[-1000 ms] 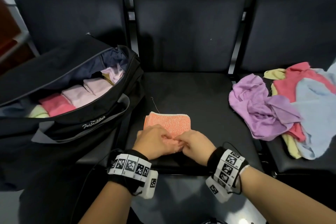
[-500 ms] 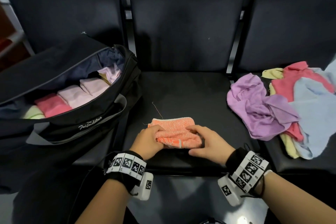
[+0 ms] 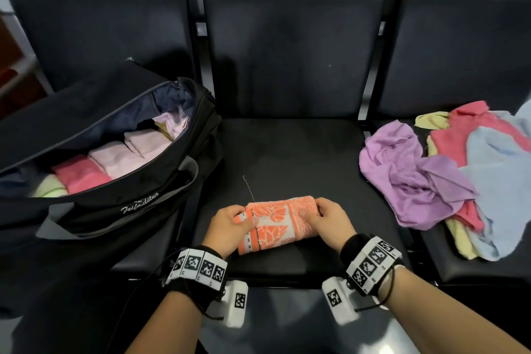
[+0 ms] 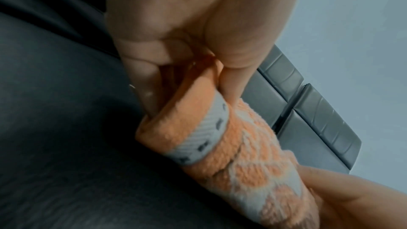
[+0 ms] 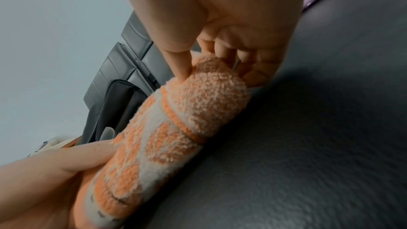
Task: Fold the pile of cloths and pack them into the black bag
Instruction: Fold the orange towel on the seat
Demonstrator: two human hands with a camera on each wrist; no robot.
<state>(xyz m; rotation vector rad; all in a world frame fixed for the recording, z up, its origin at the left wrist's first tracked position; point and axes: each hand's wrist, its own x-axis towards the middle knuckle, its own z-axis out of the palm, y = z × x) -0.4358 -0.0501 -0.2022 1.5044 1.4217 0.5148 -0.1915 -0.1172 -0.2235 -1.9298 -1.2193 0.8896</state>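
Orange-and-white terry cloth [image 3: 277, 223], folded into a compact bundle, on the middle seat cushion [image 3: 290, 152] near its front edge, held at both ends. Left hand [image 3: 227, 231] at the bundle's left end, thumb on top and fingers curled beneath, gripping the fold; seen from the left wrist as thumb and fingers [image 4: 143, 83] pinching the orange hem beside a white woven band. Right hand [image 3: 327, 223] at the bundle's right end, thumb on the upper face, fingers wrapped over the far edge; seen from the right wrist as fingertips [image 5: 253, 76] tucked under the plush end of the cloth [image 5: 176, 128]. Underside of the bundle touching the cushion in both wrist views. Loose thread [image 3: 248, 188] trailing from the bundle's far edge across the cushion.

Black bag [image 3: 120, 204], left of the cushion on the neighbouring seat, unzipped and gaping, white script lettering on its near wall. Inside the bag, folded cloths [image 3: 115, 158] in a row: pale green, pink, two pale pink, more pale cloth behind.

Unfolded pile of cloths [image 3: 448, 178], right of the cushion on the third seat, well apart from the bundle: purple nearest, then red-pink, yellow, light blue, overlapping and crumpled.

Marker-patterned wristbands [image 3: 198, 266] on both forearms, nearer the viewer than the cushion's front edge.
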